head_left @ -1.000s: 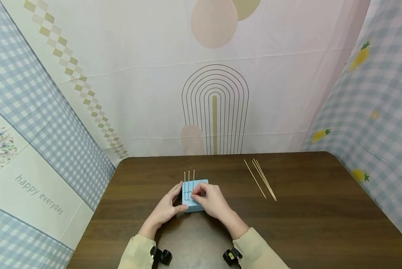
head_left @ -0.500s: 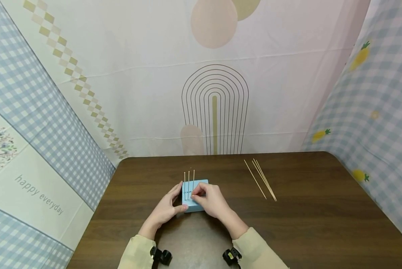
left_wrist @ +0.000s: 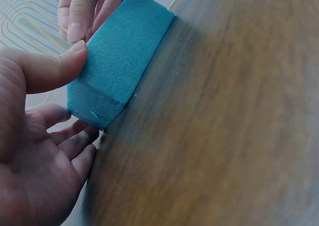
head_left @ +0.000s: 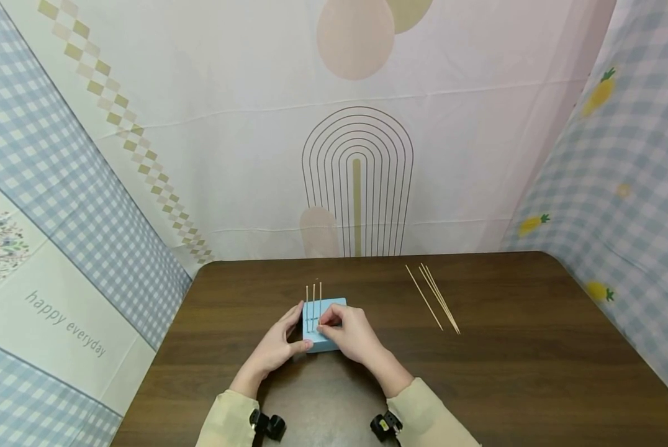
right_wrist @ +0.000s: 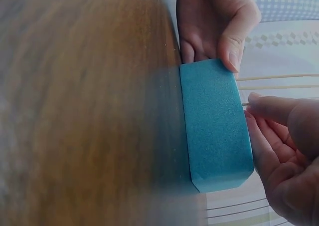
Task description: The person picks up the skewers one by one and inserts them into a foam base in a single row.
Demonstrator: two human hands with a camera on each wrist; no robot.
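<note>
A light blue block (head_left: 335, 303), perhaps foam, lies on the brown table. My left hand (head_left: 275, 347) grips its left end, the thumb (left_wrist: 65, 66) on the near top edge and the fingers at the side. Two thin wooden sticks stand upright in the block near that end: one stick (head_left: 306, 299) at the far left, another stick (head_left: 314, 299) beside it. My right hand (head_left: 353, 335) pinches a third upright stick (head_left: 320, 297) low down, between thumb and index finger, close to the block's top. The fingers hide that stick's lower end in the head view.
Right of the block, a single loose stick (head_left: 423, 297) lies on the table (head_left: 513, 347). Next to it is a narrow bundle of several sticks (head_left: 440, 299). A patterned cloth (head_left: 256, 155) hangs behind the table, and checked cloths (head_left: 613, 205) hang at the sides.
The top of the pinched stick has tipped very slightly to the left. Both hands and the block stay where they were.
</note>
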